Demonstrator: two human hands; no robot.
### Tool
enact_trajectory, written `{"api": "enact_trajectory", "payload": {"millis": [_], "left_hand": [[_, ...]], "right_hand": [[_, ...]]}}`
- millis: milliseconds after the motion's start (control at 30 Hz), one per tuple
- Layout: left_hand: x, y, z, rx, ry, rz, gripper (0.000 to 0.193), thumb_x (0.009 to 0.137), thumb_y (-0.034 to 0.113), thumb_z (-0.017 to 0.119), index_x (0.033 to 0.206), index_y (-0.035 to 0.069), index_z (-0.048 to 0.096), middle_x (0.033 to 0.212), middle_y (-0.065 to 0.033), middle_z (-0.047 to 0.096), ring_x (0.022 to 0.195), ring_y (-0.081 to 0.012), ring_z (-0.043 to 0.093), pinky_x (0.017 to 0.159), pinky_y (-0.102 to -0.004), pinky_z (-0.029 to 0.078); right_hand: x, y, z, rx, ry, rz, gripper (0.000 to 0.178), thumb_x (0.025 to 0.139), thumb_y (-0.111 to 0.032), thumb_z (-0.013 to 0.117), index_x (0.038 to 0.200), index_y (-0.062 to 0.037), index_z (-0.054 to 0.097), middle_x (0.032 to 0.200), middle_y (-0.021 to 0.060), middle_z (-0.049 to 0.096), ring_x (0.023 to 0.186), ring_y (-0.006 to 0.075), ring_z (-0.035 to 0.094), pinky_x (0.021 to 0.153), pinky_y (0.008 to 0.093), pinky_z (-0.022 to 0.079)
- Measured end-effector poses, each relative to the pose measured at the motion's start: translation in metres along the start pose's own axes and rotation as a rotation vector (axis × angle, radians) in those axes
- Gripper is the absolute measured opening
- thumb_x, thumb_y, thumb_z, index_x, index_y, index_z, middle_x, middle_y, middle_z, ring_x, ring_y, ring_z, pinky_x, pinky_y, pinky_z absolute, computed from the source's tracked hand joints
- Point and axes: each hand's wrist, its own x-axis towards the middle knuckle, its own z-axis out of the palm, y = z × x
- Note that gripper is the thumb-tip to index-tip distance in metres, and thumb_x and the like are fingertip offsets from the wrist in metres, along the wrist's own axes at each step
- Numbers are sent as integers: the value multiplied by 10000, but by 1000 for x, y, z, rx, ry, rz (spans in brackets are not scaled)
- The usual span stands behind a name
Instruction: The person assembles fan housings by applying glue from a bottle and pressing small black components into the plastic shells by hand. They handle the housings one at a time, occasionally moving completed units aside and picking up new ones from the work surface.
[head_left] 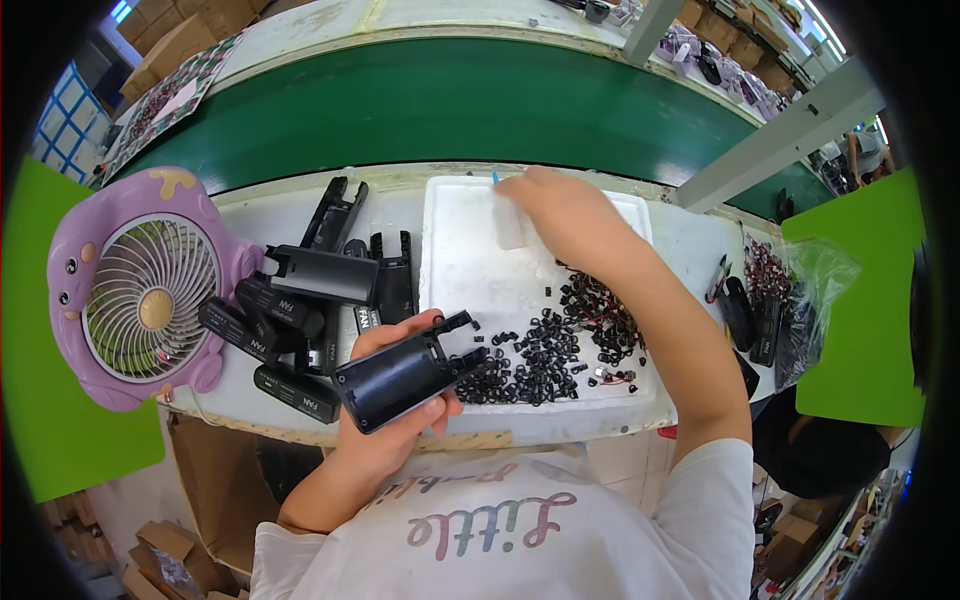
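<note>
The left hand (395,400) is closed around a black plastic housing (405,372), held above the bench (270,215) edge. It looks light, stiff and smooth, best gripped around its broad body, not its thin prongs. The right hand (560,205) reaches far forward over the white foam tray (470,270), fingers curled on a small clear tube (508,225); tiny black parts (545,355) lie between the hands.

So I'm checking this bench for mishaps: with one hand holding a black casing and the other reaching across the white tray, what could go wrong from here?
1. The right hand reaches to the far edge of the foam tray, its forearm passing above the small black parts; a low sweep could scatter them.
2. The left hand holds the black casing beside those parts; its pronged end could knock some off.
3. The pile of casings overlaps loosely near the table edge; one could slide off.
</note>
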Motion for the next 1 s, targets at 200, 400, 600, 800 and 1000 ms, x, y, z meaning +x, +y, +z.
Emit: {"api": "enact_trajectory", "payload": {"millis": [200, 400, 600, 800, 1000], "left_hand": [[1, -4, -7, -121, -182, 47, 817, 673, 66, 750, 1324, 77, 256, 1361, -185, 312, 1045, -307, 546, 756, -360, 516], [5, -3, 3, -266, -156, -93, 556, 888, 382, 500, 1298, 82, 273, 1291, -184, 385, 1098, -335, 502, 816, -374, 471], [5, -5, 7, -152, -94, -140, 420, 945, 258, 389, 1312, 91, 271, 1291, -156, 382, 1104, -327, 490, 797, -368, 464], [4, -6, 14, -137, -34, -199, 508, 940, 244, 405, 1376, 83, 199, 1283, -134, 387, 1130, -292, 467, 841, -372, 455], [5, -6, 14, -135, -50, -213, 526, 932, 246, 433, 1368, 57, 207, 1286, -123, 389, 1128, -271, 474, 860, -379, 451]], "right_hand": [[-35, 0, -27, 32, -125, 166, 127, 758, -135, 602, 810, -23, 633, 860, 126, 581, 843, 307, 548, 750, 372, 449], [-58, -11, -15, 117, 5, 78, 98, 728, -68, 638, 806, -15, 609, 759, 102, 558, 791, 265, 543, 713, 334, 449], [-64, -62, -31, 697, 115, 75, 103, 735, 5, 631, 833, -21, 613, 753, 75, 550, 688, 210, 545, 619, 285, 444], [-64, -89, -29, 636, 240, -136, 156, 711, 31, 637, 846, -47, 630, 811, 71, 575, 743, 218, 563, 616, 297, 449], [-60, -97, -29, 551, 197, -37, 152, 692, 28, 639, 805, -40, 563, 741, 70, 560, 681, 234, 546, 592, 333, 451]]}}
